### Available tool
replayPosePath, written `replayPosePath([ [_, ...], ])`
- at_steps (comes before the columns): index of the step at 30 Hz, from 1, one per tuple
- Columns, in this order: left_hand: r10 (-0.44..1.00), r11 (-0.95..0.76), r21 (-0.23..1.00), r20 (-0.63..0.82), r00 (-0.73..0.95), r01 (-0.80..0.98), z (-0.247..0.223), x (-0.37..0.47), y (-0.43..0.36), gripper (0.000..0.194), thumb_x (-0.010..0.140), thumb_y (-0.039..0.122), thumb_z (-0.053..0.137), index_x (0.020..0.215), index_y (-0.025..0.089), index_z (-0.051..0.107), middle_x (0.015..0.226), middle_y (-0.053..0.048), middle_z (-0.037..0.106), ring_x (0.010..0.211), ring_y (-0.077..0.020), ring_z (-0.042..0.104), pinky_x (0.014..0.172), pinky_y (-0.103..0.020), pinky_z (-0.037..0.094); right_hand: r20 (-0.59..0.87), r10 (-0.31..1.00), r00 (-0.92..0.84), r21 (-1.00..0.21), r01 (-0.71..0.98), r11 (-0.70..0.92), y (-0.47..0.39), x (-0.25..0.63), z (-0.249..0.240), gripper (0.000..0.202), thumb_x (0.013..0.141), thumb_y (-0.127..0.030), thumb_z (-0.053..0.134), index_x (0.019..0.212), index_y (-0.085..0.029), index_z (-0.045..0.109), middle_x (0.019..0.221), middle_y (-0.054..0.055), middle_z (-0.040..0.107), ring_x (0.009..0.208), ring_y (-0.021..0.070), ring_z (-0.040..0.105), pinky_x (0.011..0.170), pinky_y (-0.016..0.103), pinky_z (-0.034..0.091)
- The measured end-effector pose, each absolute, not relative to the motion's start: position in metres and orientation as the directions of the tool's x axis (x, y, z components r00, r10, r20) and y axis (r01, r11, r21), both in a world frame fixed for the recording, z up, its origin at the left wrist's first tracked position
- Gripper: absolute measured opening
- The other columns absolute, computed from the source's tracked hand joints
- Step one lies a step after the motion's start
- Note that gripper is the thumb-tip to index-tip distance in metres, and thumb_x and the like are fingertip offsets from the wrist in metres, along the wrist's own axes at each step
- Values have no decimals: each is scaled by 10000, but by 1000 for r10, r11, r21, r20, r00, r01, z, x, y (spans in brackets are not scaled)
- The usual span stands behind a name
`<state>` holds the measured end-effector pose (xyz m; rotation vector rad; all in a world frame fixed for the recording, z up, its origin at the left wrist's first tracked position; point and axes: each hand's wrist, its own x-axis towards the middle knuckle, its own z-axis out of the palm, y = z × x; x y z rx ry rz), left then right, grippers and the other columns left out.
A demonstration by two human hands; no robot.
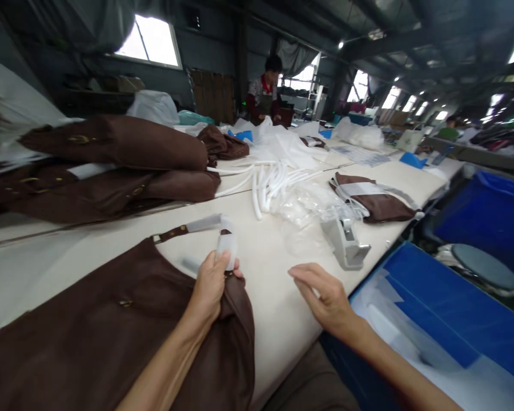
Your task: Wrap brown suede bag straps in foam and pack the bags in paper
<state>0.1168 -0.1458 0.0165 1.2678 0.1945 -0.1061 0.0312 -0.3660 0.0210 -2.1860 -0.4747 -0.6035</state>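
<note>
A large dark brown bag (pixel 111 337) lies on the table in front of me, its small metal clasp facing up. My left hand (pixel 212 282) is closed around the bag's strap (pixel 226 242), which is wrapped in white sheet material and bends over above the fist. Held apart from the bag, my right hand (pixel 325 297) hovers over the table's near edge with its fingers pressed together and curled. A small pale spot shows by its thumb; whether it holds anything is unclear. Just beyond that hand stands a grey tape dispenser (pixel 349 245).
Several brown bags (pixel 154 142) are stacked at the left. White tubes (pixel 265 188) and clear plastic (pixel 304 205) lie mid-table, with a smaller brown bag (pixel 377 202) further right. Blue bins (pixel 437 297) and a round stool (pixel 484 268) stand at the right. A person (pixel 265 94) is across the table.
</note>
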Motion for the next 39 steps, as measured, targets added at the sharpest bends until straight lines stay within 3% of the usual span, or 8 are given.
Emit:
replayPosePath([
  [4,-18,248,943,-224,974,222,17,120,-151,368,661,463,705,813,185,517,637,38,586,460,-118,542,429,-234,480,510,-340,790,-690,140,-710,-456,24,48,191,887,-342,586,957,-242,732,918,68,698,861,224,631,751,342,505],
  [8,-14,175,954,-244,970,243,13,118,-155,332,672,450,683,803,186,531,621,14,600,479,-146,572,437,-249,492,292,-535,793,-764,-143,-629,-520,46,55,297,711,-470,662,819,-205,741,890,75,690,838,244,590,796,376,459],
  [13,-44,93,962,-252,967,255,8,115,-158,336,674,477,684,771,190,540,604,-3,611,478,-158,579,436,-248,484,24,-500,866,-834,-259,-488,-540,73,46,376,605,-548,693,589,-172,693,607,45,641,666,216,574,664,340,431],
  [18,-52,54,967,-248,967,250,14,115,-158,417,636,538,721,786,195,538,639,-12,632,547,-187,631,436,-239,488,-99,-498,861,-883,-307,-356,-536,79,46,369,571,-532,712,608,-165,704,576,47,648,640,190,568,627,307,395],
  [25,-57,50,959,-275,960,278,10,118,-156,460,605,568,734,800,196,549,678,-17,650,514,-181,619,418,-258,497,-112,-501,858,-939,-257,-230,-520,90,54,298,510,-431,756,616,-160,694,504,18,596,592,175,538,598,298,351],
  [33,-59,55,948,-310,949,313,15,117,-154,440,588,541,745,769,186,558,664,-24,651,528,-170,606,432,-238,489,46,-632,774,-971,-113,-210,-522,56,62,265,527,-407,774,610,-179,668,609,-6,605,613,132,465,616,285,351],
  [36,-60,65,950,-302,951,306,18,115,-155,447,572,542,763,752,182,567,661,-27,649,553,-173,611,436,-226,481,-43,-605,795,-988,-123,-92,-521,29,55,298,575,-432,795,658,-179,661,694,21,653,627,133,507,584,265,370],
  [39,-69,83,949,-300,952,305,19,115,-155,445,580,534,773,767,179,581,687,-28,657,568,-174,614,437,-223,478,-208,-522,827,-978,-188,93,-515,15,38,372,579,-467,829,678,-176,621,647,29,651,566,127,526,533,247,382],
])
